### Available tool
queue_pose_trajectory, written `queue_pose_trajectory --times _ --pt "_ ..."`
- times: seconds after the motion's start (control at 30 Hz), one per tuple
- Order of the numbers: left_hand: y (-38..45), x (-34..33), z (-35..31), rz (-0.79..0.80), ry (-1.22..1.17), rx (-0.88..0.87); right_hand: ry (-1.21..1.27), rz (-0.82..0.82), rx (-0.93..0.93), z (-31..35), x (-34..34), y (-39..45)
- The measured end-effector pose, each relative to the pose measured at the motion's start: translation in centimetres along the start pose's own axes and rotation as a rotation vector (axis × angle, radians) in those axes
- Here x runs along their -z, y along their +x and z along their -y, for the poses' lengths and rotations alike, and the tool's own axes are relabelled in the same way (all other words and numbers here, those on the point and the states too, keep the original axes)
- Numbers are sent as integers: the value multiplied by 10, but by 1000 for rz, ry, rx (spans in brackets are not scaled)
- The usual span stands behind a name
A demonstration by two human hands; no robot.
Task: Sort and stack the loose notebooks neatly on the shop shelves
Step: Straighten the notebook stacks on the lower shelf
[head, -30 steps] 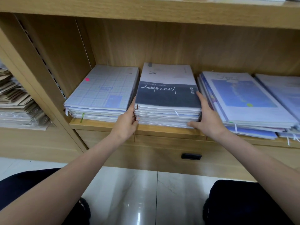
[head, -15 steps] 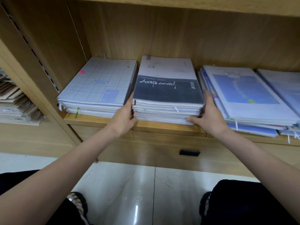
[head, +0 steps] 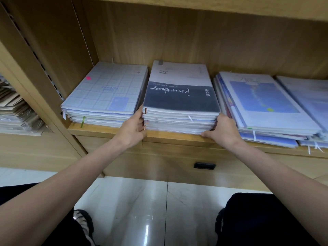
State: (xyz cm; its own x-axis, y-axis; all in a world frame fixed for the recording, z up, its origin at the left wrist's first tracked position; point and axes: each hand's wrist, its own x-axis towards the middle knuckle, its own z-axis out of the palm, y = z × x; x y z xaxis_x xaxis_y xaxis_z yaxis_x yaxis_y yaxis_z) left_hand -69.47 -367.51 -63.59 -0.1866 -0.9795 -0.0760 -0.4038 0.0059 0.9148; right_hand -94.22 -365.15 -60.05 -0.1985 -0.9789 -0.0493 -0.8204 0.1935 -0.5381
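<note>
The left hand (head: 134,126) and right hand (head: 222,129) clasp the sides of the middle stack of grey-and-white covered notebooks (head: 181,107) on the wooden shelf (head: 110,127), fingertips hidden behind its edges. Both hands sit nearer the stack's front corners than a second ago. White calligraphy crosses the cover, too stylised to read. At 9 o'clock lies the blue grid-covered notebook stack (head: 106,96); at 3 o'clock, the blue map-covered stack (head: 262,105).
</note>
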Motion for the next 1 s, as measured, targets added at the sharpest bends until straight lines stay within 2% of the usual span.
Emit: queue_pose_trajectory --times 0.17,0.3,0.43,0.57,0.67,0.77,1.0 --pt "-7 -2 -1 -51 -107 -1 -39 10 37 0 1 -2" --pt "-16 -4 1 -93 -81 -71 -39 25 35 0 3 -5" --pt "-15 -5 4 -94 -79 -46 -28 15 36 4 4 -6" --pt "-5 -2 10 -135 113 -76 -9 8 35 5 2 -6" --pt "-5 -1 7 -104 128 -68 -7 20 47 2 0 -3" --pt "-8 0 7 -41 89 -77 -4 44 47 1 1 -2" --pt "-2 -1 6 -107 -105 -29 15 70 65 -8 -3 4"
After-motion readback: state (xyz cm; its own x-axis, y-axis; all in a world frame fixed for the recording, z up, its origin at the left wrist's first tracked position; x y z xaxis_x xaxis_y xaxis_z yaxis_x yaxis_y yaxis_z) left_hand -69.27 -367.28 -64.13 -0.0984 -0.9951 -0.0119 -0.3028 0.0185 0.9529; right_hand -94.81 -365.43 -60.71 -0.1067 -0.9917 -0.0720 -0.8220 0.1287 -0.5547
